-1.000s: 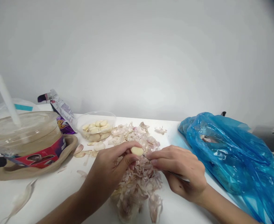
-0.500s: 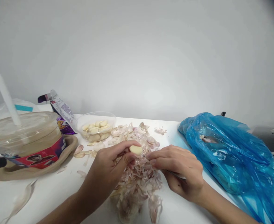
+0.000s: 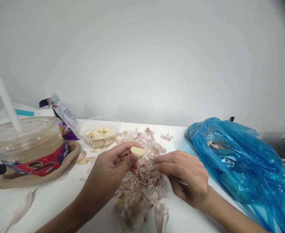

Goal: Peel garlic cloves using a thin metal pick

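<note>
My left hand point(image 3: 112, 168) pinches a peeled garlic clove point(image 3: 137, 151) between thumb and fingers, just above a heap of pinkish garlic skins point(image 3: 143, 181) on the white table point(image 3: 60, 200). Close to its right, my right hand point(image 3: 183, 174) is curled shut around a thin metal tool, probably a small knife, of which only a sliver shows under the palm. Its fingertips rest at the skins, a little apart from the clove. A clear plastic bowl point(image 3: 100, 133) with several peeled cloves stands behind the heap.
A blue plastic bag point(image 3: 239, 161) lies at the right. At the left stands a lidded drink cup point(image 3: 28, 144) with a straw on a brown paper bag. A purple snack packet point(image 3: 64, 119) leans behind it. Loose skins lie near the front left edge.
My left hand has lifted the clove slightly up and to the left, away from my right hand. The right hand has barely shifted.
</note>
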`<state>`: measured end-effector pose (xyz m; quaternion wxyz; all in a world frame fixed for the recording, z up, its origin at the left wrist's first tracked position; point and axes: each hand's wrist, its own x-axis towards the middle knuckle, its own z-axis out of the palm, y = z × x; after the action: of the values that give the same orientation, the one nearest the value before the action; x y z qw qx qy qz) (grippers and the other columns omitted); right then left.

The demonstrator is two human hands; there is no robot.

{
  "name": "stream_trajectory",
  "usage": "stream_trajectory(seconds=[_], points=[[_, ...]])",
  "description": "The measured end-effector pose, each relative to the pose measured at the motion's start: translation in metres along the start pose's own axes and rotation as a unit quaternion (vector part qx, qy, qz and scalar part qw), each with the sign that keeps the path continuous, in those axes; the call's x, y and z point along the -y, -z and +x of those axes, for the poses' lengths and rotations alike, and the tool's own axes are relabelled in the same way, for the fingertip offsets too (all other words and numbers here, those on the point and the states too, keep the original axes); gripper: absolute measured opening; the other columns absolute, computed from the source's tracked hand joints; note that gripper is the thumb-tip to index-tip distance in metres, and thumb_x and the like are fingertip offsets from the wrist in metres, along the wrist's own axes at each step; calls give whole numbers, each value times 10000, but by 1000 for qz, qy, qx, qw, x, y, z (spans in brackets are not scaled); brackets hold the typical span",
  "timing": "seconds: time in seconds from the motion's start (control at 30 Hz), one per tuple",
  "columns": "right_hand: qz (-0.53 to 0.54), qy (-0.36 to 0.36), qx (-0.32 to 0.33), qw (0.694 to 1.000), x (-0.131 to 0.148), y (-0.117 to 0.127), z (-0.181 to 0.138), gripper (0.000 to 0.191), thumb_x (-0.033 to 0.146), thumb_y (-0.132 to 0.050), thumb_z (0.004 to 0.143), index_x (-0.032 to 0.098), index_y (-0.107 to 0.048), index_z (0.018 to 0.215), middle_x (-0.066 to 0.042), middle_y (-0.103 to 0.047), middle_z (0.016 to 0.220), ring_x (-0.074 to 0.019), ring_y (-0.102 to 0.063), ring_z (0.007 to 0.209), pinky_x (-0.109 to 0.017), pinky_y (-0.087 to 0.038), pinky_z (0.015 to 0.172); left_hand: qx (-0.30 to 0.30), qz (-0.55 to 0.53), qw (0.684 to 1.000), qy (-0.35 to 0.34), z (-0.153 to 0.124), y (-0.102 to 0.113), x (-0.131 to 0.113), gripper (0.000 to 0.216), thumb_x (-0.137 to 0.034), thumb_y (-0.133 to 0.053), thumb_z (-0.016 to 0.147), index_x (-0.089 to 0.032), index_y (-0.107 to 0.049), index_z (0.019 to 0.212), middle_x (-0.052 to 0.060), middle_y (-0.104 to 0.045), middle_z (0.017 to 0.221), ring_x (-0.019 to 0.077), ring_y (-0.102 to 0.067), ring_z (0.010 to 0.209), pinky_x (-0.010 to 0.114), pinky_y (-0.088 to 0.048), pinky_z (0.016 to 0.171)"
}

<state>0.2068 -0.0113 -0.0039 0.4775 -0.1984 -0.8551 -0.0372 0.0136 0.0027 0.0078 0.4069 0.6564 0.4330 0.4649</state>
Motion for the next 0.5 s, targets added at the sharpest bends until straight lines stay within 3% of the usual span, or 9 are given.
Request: stream_trajectory(seconds=[0.23, 0.5], points=[[0, 6, -50, 999, 0, -1, -2, 290, 30, -468, 767, 137, -558, 1021, -71, -669, 911, -153, -635, 787, -289, -519, 605, 2, -25, 1000, 13, 1, -3, -3, 106, -219, -575, 756, -222, -634, 844, -81, -583, 501, 77, -546, 469, 141, -444, 484], [3, 12, -40, 999, -1, 0, -4, 305, 65, -487, 783, 142, -543, 1073, -76, -656, 995, -147, -636, 835, -278, -528, 648, 8, -25, 1000, 14, -1, -2, -3, 106, -250, -564, 767, -219, -636, 837, -74, -578, 493, 86, -550, 467, 153, -456, 482]])
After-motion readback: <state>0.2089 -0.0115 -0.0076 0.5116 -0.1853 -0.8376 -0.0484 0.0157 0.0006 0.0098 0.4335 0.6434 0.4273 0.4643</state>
